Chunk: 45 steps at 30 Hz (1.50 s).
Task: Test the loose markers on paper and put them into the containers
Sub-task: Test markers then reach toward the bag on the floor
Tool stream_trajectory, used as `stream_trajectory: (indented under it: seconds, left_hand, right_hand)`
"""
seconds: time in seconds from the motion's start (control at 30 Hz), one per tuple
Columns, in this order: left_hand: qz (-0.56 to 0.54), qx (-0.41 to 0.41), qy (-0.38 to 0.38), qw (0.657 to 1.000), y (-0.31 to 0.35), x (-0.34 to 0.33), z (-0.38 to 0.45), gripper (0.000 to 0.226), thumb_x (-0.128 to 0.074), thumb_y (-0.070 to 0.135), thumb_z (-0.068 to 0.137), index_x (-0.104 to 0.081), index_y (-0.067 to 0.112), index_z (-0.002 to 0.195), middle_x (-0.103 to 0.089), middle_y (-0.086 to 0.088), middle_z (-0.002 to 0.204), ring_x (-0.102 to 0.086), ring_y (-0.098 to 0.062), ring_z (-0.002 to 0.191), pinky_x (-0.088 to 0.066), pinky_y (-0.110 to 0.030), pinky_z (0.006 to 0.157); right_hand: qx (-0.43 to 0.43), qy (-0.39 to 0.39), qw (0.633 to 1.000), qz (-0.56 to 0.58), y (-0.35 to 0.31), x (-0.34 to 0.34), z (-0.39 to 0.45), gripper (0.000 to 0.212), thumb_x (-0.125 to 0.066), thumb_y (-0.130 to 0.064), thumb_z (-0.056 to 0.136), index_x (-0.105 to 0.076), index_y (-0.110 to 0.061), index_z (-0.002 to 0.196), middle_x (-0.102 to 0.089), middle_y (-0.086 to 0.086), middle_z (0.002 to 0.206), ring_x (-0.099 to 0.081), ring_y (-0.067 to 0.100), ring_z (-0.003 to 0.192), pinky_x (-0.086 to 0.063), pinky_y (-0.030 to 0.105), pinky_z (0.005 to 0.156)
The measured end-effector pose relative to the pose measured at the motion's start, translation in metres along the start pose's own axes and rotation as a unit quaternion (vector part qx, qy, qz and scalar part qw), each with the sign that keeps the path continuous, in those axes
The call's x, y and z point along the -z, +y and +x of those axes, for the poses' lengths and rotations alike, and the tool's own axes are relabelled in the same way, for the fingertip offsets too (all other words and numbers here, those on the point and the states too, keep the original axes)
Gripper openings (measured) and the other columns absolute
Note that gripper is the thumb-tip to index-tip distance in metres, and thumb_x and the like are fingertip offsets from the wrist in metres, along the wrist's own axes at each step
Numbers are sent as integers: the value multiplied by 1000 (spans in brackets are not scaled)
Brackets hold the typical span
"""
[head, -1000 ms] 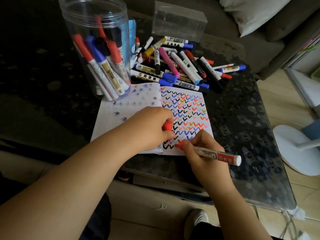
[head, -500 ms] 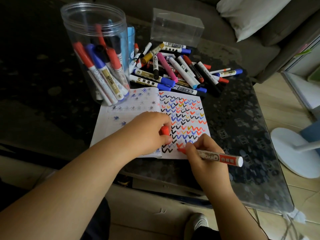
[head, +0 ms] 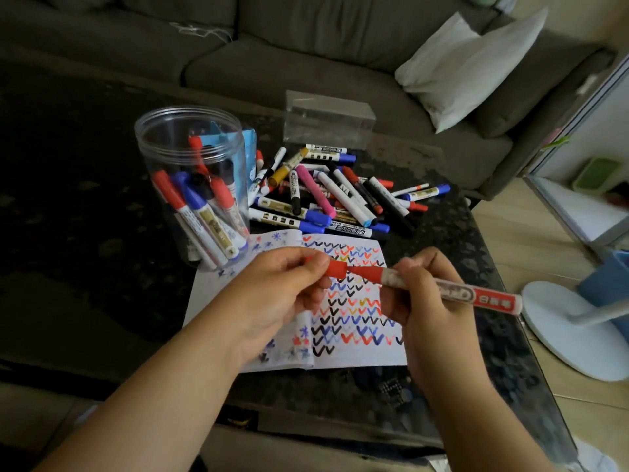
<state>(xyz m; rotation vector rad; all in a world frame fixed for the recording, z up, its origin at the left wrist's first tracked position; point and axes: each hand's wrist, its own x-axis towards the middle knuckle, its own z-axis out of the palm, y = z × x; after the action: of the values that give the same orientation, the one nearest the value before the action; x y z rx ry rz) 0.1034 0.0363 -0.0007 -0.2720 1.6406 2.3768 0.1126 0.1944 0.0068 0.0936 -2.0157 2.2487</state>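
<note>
The right hand holds a red marker in its grip above the notebook; the left hand pinches the red cap at the marker's tip. Loose markers lie piled on the bench beside the clear jar.

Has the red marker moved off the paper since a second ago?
Yes. The red marker, gripped by the right hand, has lifted from the bottom edge of the paper; its tip now meets the cap in the left hand.
</note>
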Motion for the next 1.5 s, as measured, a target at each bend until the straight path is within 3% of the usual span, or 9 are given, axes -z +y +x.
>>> stream_trajectory:
  seconds: [0.13, 0.37, 0.7, 0.83, 0.93, 1.1, 1.23, 1.4, 1.5]
  left_hand:
    - [-20, -5, -56, 998, 3, 2, -5, 13, -59, 13, 77, -64, 4, 85, -62, -4, 59, -55, -9, 50, -49, -18, 49]
    - [192, -39, -142, 970, 4, 2, -15, 22, -48, 17, 94, -61, 14, 77, -59, 2, 61, -52, -10, 54, -45, -21, 54]
    - [176, -127, -109, 970, 0, -5, -26, 24, -47, 16, 95, -59, 12, 74, -47, 5, 52, -38, -11, 48, -37, -20, 50]
    - [231, -126, -93, 960, -3, 1, -18, 20, -47, 19, 96, -62, 13, 85, -54, 7, 57, -48, -9, 54, -43, -25, 58]
    - [268, -147, -49, 951, 1, 5, -11, 15, -50, 19, 95, -63, 22, 89, -58, 13, 61, -52, -4, 58, -44, -24, 64]
    - [367, -177, 18, 913, 27, 15, -13, 11, -54, 26, 93, -59, 36, 95, -65, 8, 89, -61, -12, 83, -50, -33, 80]
    - [420, -227, 146, 866, 49, 44, -63, 23, -55, 28, 92, -53, 33, 114, -53, 20, 98, -55, 1, 87, -43, -13, 70]
    - [523, -225, 376, 732, 39, 139, -170, 31, -61, 27, 87, -54, 23, 117, -54, 13, 100, -58, -6, 88, -43, -21, 75]
    - [543, -163, 452, 689, 22, 189, -241, 26, -62, 26, 86, -57, 20, 110, -56, 10, 94, -59, -13, 86, -46, -28, 76]
  right_hand:
    - [-1, -16, 999, -40, 0, -7, 4, 37, -55, -16, 91, -49, -25, 56, -50, -2, 46, -39, 14, 47, -31, 30, 49]
    - [37, -21, 997, -67, -10, -7, 12, 34, -61, -15, 88, -46, -5, 59, -37, 12, 51, -28, 23, 46, -23, 27, 43]
    - [40, 3, 999, 19, 0, -27, 5, 32, -52, -17, 79, -42, -24, 49, -41, -9, 46, -35, 7, 47, -33, 23, 48]
    - [24, -41, 997, -64, -4, -24, 12, 33, -60, -25, 87, -49, -21, 56, -41, 1, 52, -33, 19, 51, -30, 30, 50]
    - [-10, -84, 991, -107, -15, -16, 14, 34, -61, -43, 80, -55, -10, 74, -47, 2, 57, -39, 18, 53, -34, 30, 51]
    - [-33, -66, 978, -196, -40, -14, 16, 25, -54, -37, 90, -65, -16, 85, -65, -3, 64, -55, 9, 57, -47, 26, 59]
    - [30, -152, 960, -233, -58, -55, 3, 17, -52, -36, 93, -65, -26, 88, -69, -10, 74, -61, 0, 63, -47, 16, 57]
    - [83, -297, 918, -250, -56, -140, -44, 16, -54, -34, 92, -65, -23, 86, -69, -10, 72, -62, -3, 67, -47, 10, 59]
    - [95, -378, 884, -258, -42, -195, -81, 12, -59, -32, 89, -64, -23, 82, -70, -9, 69, -64, -1, 67, -50, 21, 66]
